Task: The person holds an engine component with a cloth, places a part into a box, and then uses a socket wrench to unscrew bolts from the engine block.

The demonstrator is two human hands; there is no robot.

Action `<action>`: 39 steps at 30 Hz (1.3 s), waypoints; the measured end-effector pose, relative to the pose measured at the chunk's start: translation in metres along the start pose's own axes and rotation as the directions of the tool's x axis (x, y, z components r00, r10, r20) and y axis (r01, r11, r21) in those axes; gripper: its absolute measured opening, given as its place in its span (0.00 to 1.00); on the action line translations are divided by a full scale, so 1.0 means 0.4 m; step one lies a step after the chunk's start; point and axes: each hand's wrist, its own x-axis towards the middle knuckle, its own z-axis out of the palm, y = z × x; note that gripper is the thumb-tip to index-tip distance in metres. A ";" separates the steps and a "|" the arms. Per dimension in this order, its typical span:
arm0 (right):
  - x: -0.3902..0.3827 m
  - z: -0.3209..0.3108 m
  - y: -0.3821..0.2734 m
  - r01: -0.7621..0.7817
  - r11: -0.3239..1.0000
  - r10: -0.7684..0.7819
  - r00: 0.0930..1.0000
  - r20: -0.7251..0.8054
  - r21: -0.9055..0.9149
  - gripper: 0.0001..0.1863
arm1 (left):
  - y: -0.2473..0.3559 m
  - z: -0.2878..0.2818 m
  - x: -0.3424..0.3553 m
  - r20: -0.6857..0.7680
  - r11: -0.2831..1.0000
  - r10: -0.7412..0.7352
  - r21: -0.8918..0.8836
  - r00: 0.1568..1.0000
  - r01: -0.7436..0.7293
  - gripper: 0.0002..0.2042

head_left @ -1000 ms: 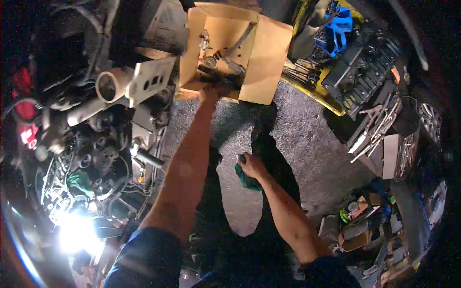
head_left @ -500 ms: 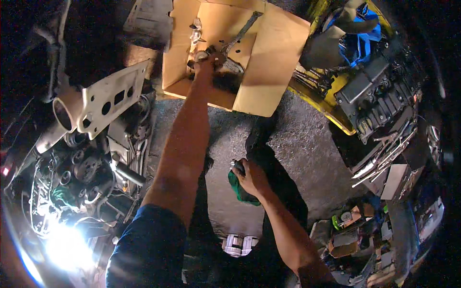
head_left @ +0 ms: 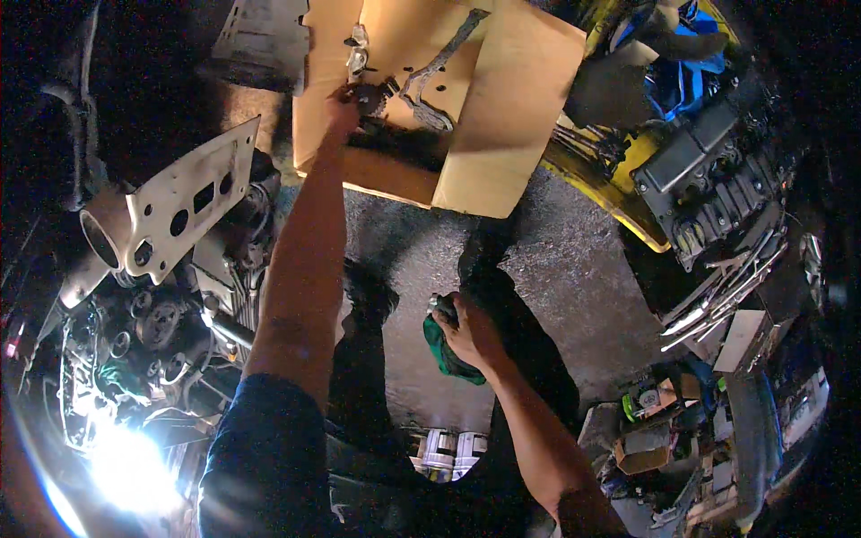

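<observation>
My left hand reaches into an open cardboard box, its fingers closed at the edge of a dark toothed wheel. Beside the wheel, a curved metal arm or guide lies on the box floor. Small shiny metal parts rest along the box's left side. Lower down, my right hand is closed around a green cloth and a small dark and metallic part, whose kind I cannot make out.
An engine with a flat metal flange plate stands at left, near a glaring lamp. At right are a yellow tray, a black engine cover, metal rods and small boxes. My legs straddle grey floor.
My left hand has shifted left inside the box, and the toothed wheel now shows more plainly beside its fingers. My right hand keeps its hold on the green cloth and small part.
</observation>
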 end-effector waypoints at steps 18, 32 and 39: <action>-0.008 -0.049 0.085 -0.277 0.957 0.287 0.950 0.126 -0.087 0.27 | -0.086 0.358 -0.223 0.154 0.996 0.080 0.027 0.985 -0.085 0.17; -0.009 -0.030 0.068 -0.106 0.992 0.107 0.994 0.016 -0.074 0.24 | 0.017 0.272 -0.217 0.077 0.996 -0.051 0.075 0.996 0.046 0.16; -0.012 0.031 0.078 -0.119 0.985 0.117 0.993 -0.028 -0.122 0.23 | 0.140 0.175 -0.312 -0.132 0.979 -0.171 0.089 0.976 0.183 0.17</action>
